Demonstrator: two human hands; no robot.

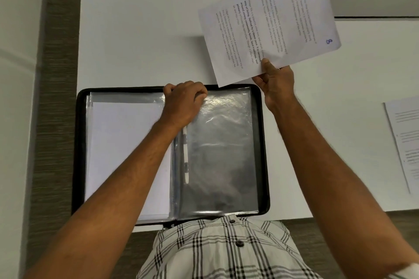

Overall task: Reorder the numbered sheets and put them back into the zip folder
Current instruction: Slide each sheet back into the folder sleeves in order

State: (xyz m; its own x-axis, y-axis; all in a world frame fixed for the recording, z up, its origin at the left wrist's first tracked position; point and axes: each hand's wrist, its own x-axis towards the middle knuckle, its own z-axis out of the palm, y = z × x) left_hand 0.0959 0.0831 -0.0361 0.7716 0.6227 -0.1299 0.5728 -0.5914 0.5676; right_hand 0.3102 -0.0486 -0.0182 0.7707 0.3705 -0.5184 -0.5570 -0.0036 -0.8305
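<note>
Holding sheets (269, 27), right hand (275, 81), folder (226, 154) open

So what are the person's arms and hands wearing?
Nothing covers the forearms: both are bare to the elbow. The left hand and right hand have no gloves, and no rings or watch show. A white shirt with black and grey checks has dark round buttons.

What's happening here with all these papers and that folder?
A person is filing printed sheets into an open zip folder on a white desk. The left hand grips the top edge of an empty clear sleeve, while the right hand holds up a few printed sheets, the top one marked 8. The folder's left side already holds paper. More sheets lie on the desk to the right.
</note>
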